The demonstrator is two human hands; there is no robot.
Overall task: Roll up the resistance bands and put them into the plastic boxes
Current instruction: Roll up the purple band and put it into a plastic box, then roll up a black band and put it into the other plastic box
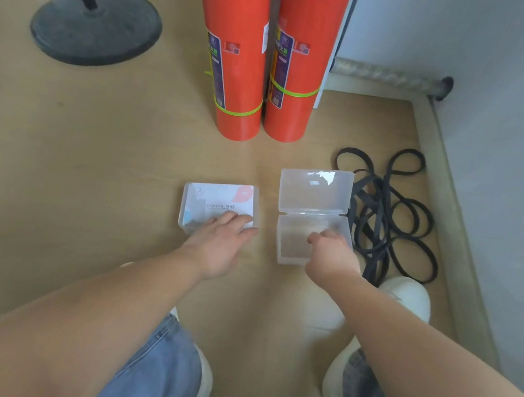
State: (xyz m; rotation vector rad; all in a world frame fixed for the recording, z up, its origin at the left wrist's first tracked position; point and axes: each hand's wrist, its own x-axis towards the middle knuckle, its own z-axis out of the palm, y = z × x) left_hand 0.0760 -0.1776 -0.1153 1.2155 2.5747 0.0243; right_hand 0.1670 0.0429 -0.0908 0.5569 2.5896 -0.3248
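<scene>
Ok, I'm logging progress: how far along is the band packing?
Done: the right box is open, lid back, and looks empty. In hand: the left hand rests flat on the closed left box; the right hand is at the open box's rim. Left: the black bands lie loose in a heap beside it, none rolled or boxed.

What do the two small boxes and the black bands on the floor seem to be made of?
Open box: clear, slightly frosted plastic; the floor shows through it. Closed box: likely the same plastic, printed card inside. Bands: matte black, probably rubber; they lie in limp flat loops.
</scene>
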